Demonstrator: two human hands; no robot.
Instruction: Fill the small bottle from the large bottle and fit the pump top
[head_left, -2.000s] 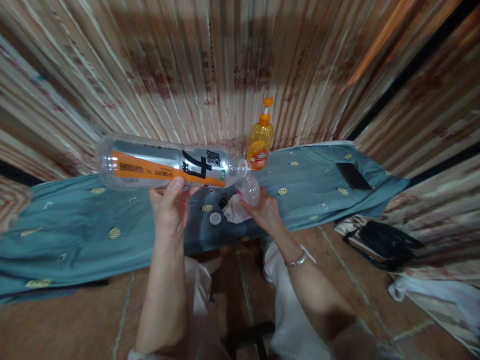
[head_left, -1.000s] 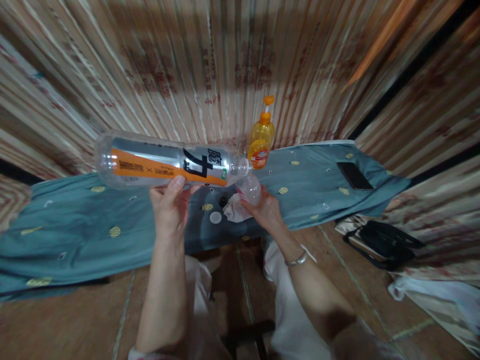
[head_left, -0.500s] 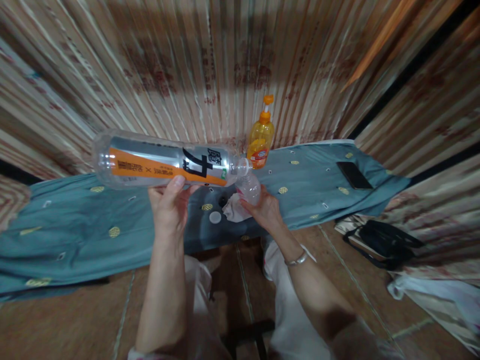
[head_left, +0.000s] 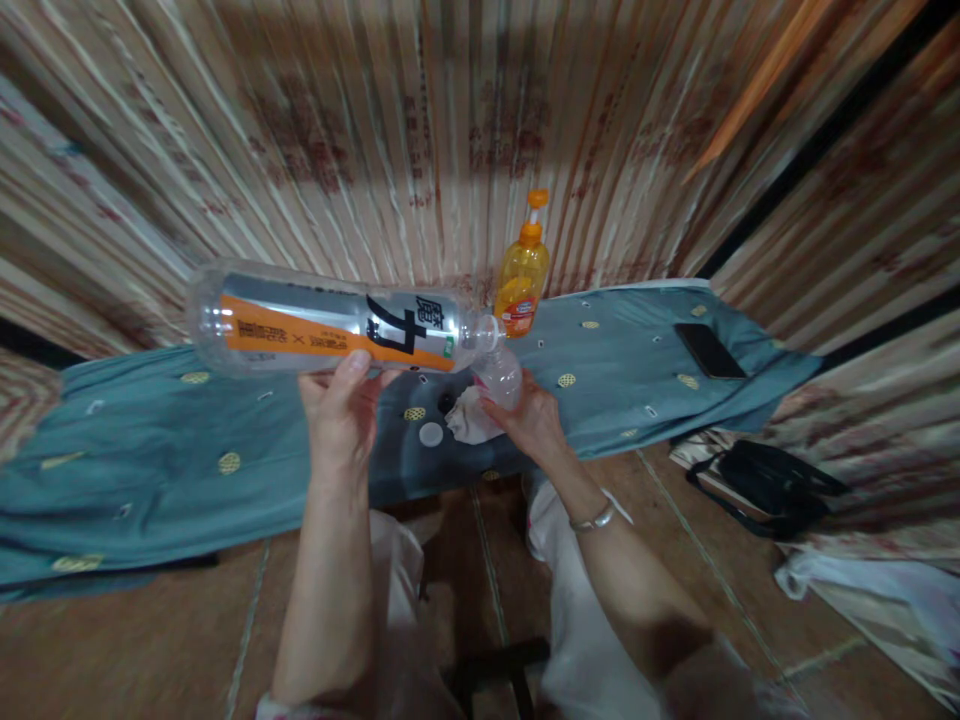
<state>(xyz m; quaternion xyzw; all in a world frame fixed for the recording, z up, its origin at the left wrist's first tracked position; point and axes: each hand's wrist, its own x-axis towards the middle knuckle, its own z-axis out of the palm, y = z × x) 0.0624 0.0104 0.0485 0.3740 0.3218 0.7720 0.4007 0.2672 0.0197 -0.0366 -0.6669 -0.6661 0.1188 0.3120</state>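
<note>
My left hand point(head_left: 341, 410) holds a large clear plastic bottle point(head_left: 330, 322) with an orange and silver label, tipped almost level, its open mouth pointing right. That mouth meets the top of a small clear bottle point(head_left: 501, 376) that my right hand point(head_left: 532, 420) holds upright on the blue-green cloth point(head_left: 150, 470). A crumpled white tissue point(head_left: 471, 420) lies against my right hand. Beside it on the cloth are a white cap point(head_left: 431, 434) and a small dark cap point(head_left: 447, 404).
An orange pump bottle point(head_left: 522, 270) stands at the back by the striped wall. A dark phone point(head_left: 708, 350) lies on the cloth at the right. On the floor at the right is a black bag point(head_left: 772, 488), with a white plastic bag point(head_left: 885, 590) nearer me.
Hardly anything moves: the big bottle's base has risen very slightly and both hands stay where they were.
</note>
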